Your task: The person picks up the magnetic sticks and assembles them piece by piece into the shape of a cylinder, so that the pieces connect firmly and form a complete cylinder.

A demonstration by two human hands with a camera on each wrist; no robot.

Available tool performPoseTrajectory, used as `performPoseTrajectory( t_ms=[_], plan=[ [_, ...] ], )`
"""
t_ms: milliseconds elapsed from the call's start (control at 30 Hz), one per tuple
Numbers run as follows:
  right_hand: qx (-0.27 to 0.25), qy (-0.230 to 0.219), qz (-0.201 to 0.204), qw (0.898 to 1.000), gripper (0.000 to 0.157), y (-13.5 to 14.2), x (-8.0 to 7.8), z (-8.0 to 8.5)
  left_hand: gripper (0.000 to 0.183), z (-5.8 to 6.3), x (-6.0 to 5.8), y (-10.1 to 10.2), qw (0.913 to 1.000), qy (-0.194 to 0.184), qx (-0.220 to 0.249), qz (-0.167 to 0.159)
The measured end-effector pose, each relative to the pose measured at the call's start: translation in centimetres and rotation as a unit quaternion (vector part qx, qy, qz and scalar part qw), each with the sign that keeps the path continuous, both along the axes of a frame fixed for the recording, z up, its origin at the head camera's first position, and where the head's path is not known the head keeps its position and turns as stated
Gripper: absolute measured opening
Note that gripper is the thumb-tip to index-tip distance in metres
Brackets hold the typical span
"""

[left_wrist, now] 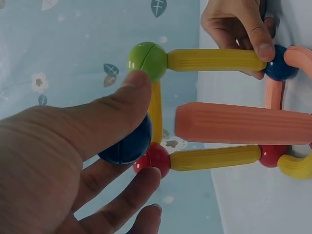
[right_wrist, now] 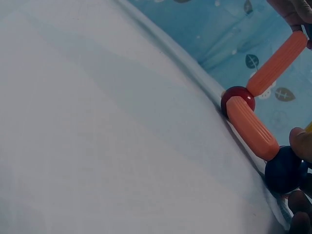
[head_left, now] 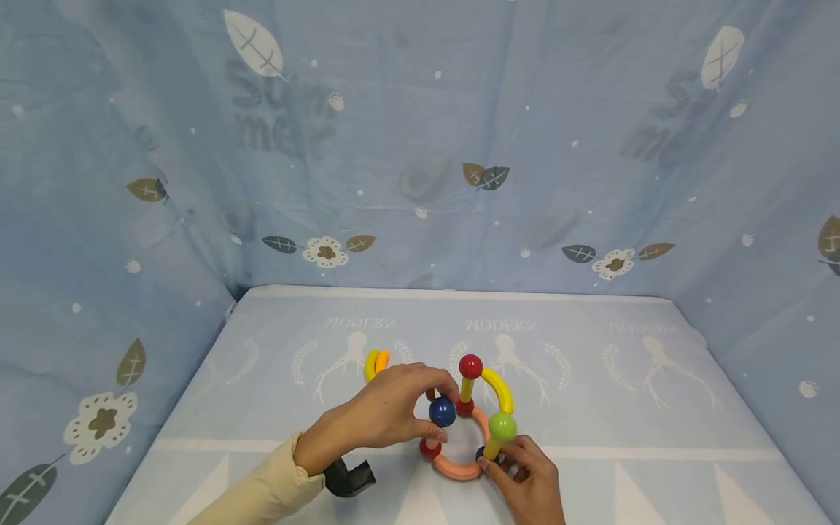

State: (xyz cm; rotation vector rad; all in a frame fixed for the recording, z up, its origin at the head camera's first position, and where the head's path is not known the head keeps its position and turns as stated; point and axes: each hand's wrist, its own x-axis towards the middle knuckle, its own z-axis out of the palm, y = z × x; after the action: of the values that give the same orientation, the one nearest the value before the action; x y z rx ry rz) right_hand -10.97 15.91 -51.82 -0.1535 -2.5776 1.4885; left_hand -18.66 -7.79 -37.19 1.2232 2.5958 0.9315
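Right hand point(head_left: 528, 481), at 6 o'clock, pinches a yellow rod point(head_left: 494, 445) while the left hand point(head_left: 387, 412) grips a blue ball point(head_left: 442, 412); seating that ball plausibly comes next.

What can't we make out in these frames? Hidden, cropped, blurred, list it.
- Head view: the left hand covers most of the curved yellow and orange pieces behind it, so their shape is unclear.
- Left wrist view: the thumb hides most of the blue ball.
- Right wrist view: the right hand is cut off by the frame edge; only fingertips show beside the dark blue ball.
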Motion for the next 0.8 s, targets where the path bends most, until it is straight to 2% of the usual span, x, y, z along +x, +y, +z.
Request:
performPoseTrajectory(
  t_ms=[200, 800],
  plan=[
    [0.001, 0.01, 0.001, 1.0, 0.018, 0.0, -0.01, -0.03, 0.041, -0.4, 0.0, -0.2, 0.9999, 0.013, -0.008, -0.002],
    [-0.007, 0.0, 0.0, 1.0, 0.018, 0.03, 0.01, 0.08, 0.04, -1.12, 0.04, -0.62, 0.9999, 0.001, -0.014, 0.004]
  ],
)
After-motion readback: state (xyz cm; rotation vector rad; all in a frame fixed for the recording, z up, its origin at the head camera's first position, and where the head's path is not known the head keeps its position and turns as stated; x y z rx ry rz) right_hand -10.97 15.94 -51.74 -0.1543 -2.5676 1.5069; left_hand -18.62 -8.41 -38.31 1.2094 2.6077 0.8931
